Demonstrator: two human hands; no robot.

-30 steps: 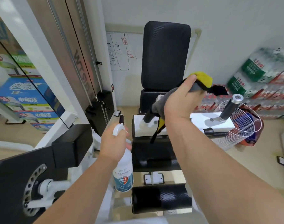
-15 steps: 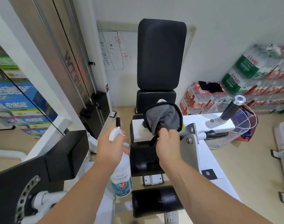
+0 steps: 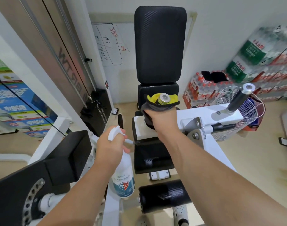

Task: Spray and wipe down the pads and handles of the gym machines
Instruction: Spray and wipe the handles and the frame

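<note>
My right hand (image 3: 162,119) grips a grey and yellow cloth (image 3: 157,104) wrapped round the machine's left handle, whose silver end cap (image 3: 164,97) pokes out above the cloth. My left hand (image 3: 111,144) holds a white spray bottle (image 3: 123,178) upright by its trigger head, left of the seat. The black back pad (image 3: 160,44) stands upright behind the handle. The black seat pad (image 3: 151,158) and a black roller pad (image 3: 164,194) lie below my right forearm. The right handle (image 3: 239,99), black with a silver cap, sticks up bare.
The weight stack frame and cables (image 3: 71,62) stand close at the left, with a black arm block (image 3: 69,155) in front. A white wire basket (image 3: 237,115) and stacked packs of bottled water (image 3: 253,66) sit at the right. A whiteboard (image 3: 110,44) leans on the wall.
My right hand has slid the cloth down the left handle from its top, so the silver cap now shows. The spray bottle in my left hand has stayed put.
</note>
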